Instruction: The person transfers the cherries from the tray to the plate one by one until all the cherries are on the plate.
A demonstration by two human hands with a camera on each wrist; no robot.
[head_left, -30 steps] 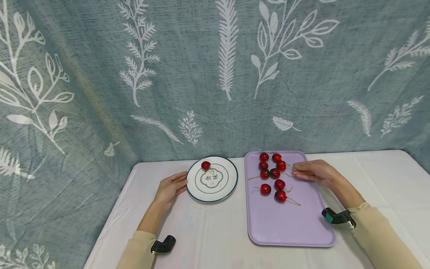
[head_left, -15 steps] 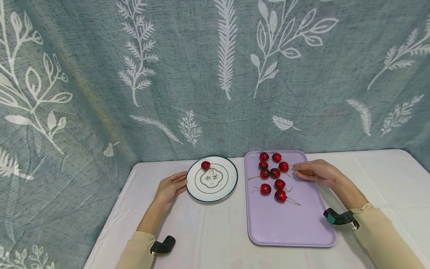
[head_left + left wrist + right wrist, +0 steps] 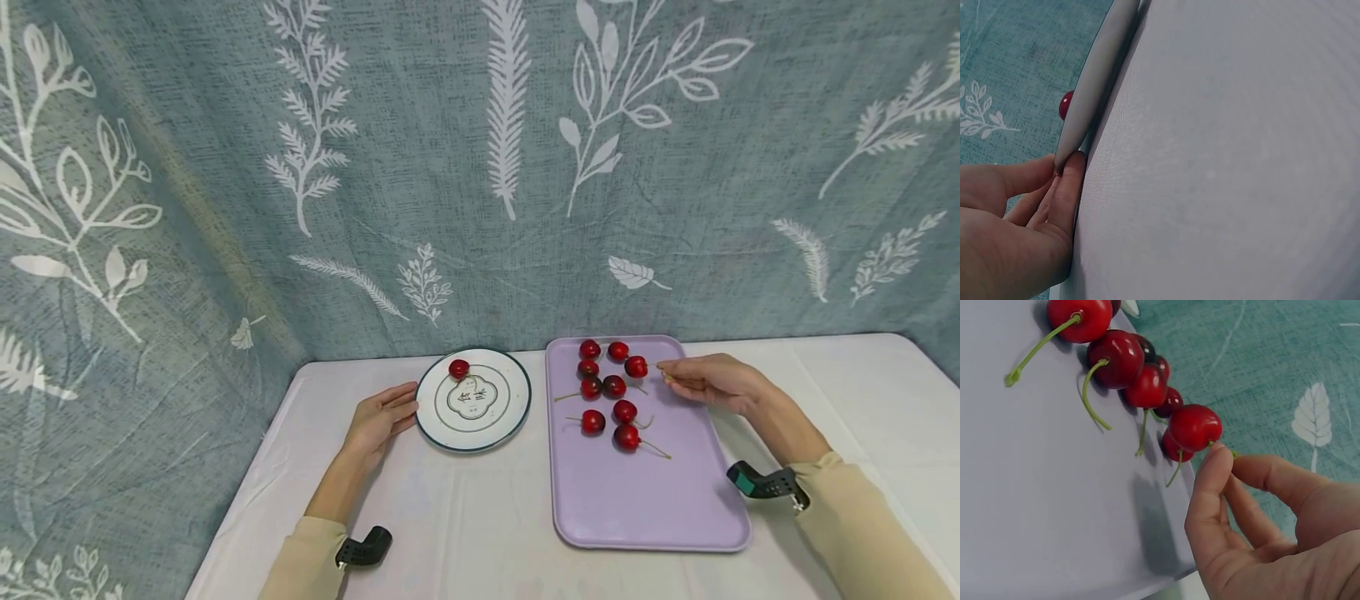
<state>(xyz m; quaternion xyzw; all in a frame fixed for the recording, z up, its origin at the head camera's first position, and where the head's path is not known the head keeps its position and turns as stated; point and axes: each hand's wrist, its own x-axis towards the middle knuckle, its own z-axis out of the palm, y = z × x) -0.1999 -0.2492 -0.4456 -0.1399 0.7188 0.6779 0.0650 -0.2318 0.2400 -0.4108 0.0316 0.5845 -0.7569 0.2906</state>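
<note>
My left hand (image 3: pixel 381 419) pinches the left rim of a white plate (image 3: pixel 442 429) with a dark edge. In the left wrist view the thumb lies over the plate's rim and the fingers (image 3: pixel 1067 194) under it. One cherry (image 3: pixel 459 369) sits on the plate. Over the right side of a lilac tray (image 3: pixel 637 508), my right hand (image 3: pixel 708 379) pinches a cherry (image 3: pixel 636 367) by its stem between thumb and fingertips. That cherry (image 3: pixel 1195 427) overlaps another one behind it in the right wrist view.
Several other cherries (image 3: pixel 627 437) with green stems lie on the tray's back half. A white cloth (image 3: pixel 480 533) covers the table. Behind it hangs a teal curtain (image 3: pixel 420 167) with white leaf prints.
The right hand has drawn one cherry by its stem slightly to the right, away from the neighbouring cherries. The left hand and plate have stayed put.
</note>
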